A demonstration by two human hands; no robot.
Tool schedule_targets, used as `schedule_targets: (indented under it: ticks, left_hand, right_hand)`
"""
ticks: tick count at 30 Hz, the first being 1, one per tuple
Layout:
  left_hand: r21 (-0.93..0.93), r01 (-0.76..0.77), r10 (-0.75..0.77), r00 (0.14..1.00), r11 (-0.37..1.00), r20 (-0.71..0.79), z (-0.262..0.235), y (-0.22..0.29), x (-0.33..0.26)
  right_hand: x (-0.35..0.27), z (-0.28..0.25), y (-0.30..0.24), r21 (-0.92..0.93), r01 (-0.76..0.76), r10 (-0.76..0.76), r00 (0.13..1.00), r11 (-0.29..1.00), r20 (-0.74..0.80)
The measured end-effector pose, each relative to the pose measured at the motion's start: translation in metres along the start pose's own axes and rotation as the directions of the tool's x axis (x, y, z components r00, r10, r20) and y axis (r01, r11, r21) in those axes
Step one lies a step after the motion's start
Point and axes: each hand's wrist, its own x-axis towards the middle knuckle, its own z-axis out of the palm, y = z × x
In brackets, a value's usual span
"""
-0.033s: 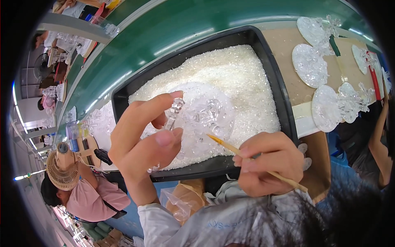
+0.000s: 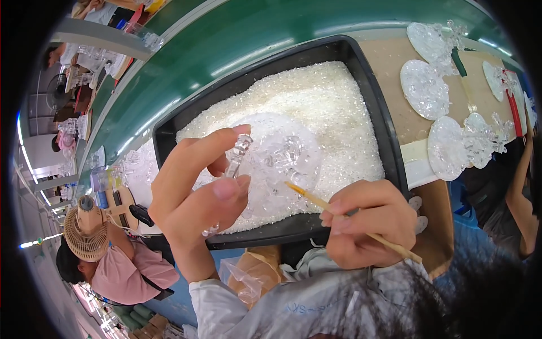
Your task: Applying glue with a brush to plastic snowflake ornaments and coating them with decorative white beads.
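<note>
Between thumb and forefinger, my left hand (image 2: 195,186) pinches a clear faceted stem (image 2: 239,148). Right beside the stem, over the tray, is a round translucent disc (image 2: 307,155) with clear faceted pieces clustered on it. The stem appears to belong to the same ornament, though I cannot tell where they join. My right hand (image 2: 370,226) is closed around a thin wooden-handled brush (image 2: 316,201). The brush's yellowish tip points at the disc's lower part; whether it touches is unclear. Beneath them, a black tray (image 2: 381,113) holds a bed of white glittering granules (image 2: 333,96).
Several clear disc ornaments (image 2: 424,90) lie on brown cardboard (image 2: 389,62) at the right. Past them, another person's arm (image 2: 520,198) shows. A green table surface (image 2: 248,51) runs behind the tray. At left are a small fan (image 2: 86,231) and a person in pink (image 2: 132,265).
The brush tip has shifted very slightly, up and to the right. Both hands otherwise keep their places and grips.
</note>
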Motion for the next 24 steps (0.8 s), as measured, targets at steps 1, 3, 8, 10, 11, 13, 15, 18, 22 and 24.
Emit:
schedule_targets:
  ticks: [1, 3, 8, 10, 11, 13, 15, 18, 22, 24]
  left_hand:
    - [-0.011, 0.002, -0.002, 1.0, 1.0, 0.001, 0.0, -0.0006, -0.0006]
    - [-0.02, 0.009, -0.008, 1.0, 1.0, 0.006, 0.0009, -0.0005, -0.0002]
    - [-0.06, 0.004, -0.004, 1.0, 0.998, 0.01, -0.0001, -0.0022, -0.0002]
    - [-0.078, 0.011, -0.008, 0.999, 0.997, 0.037, -0.0031, -0.0007, 0.001]
    - [-0.074, 0.014, -0.011, 0.999, 0.997, 0.038, -0.004, 0.0001, 0.001]
    - [-0.107, 0.014, -0.011, 0.999, 0.994, 0.034, -0.002, -0.0008, 0.0018]
    - [-0.112, 0.02, -0.017, 0.999, 0.993, 0.029, -0.0019, -0.0004, 0.0024]
    - [-0.118, 0.05, -0.049, 0.999, 0.992, 0.015, -0.0014, 0.0034, 0.0015]
    - [-0.101, 0.112, -0.109, 0.993, 0.989, 0.034, -0.0026, 0.0078, 0.0032]
    - [-0.146, 0.111, -0.117, 0.993, 0.983, -0.032, 0.004, 0.0051, -0.0007]
  right_hand:
    - [-0.0001, -0.002, -0.0012, -0.008, -0.015, 0.015, 1.0, 1.0, -0.019]
    - [0.0001, -0.003, -0.0014, -0.018, -0.029, 0.029, 0.999, 0.999, -0.039]
    - [0.0042, 0.0064, 0.001, -0.028, 0.038, -0.039, 0.998, 0.999, -0.051]
    - [0.0057, 0.0047, -0.0017, -0.059, 0.003, -0.005, 0.999, 0.998, -0.037]
    - [0.006, 0.004, -0.0028, -0.093, -0.031, 0.029, 0.999, 0.995, -0.024]
    - [0.0045, 0.0019, -0.0034, -0.087, -0.03, 0.026, 0.999, 0.996, -0.047]
    - [0.005, 0.0022, -0.0033, -0.077, -0.032, 0.027, 0.997, 0.997, -0.069]
    - [0.0067, 0.003, -0.0035, -0.135, 0.025, -0.024, 1.0, 0.99, 0.01]
    - [0.0046, 0.0016, -0.0043, -0.11, -0.008, 0.005, 1.0, 0.994, -0.03]
    - [0.0072, 0.0034, -0.0036, -0.113, 0.009, -0.014, 0.999, 0.994, -0.044]
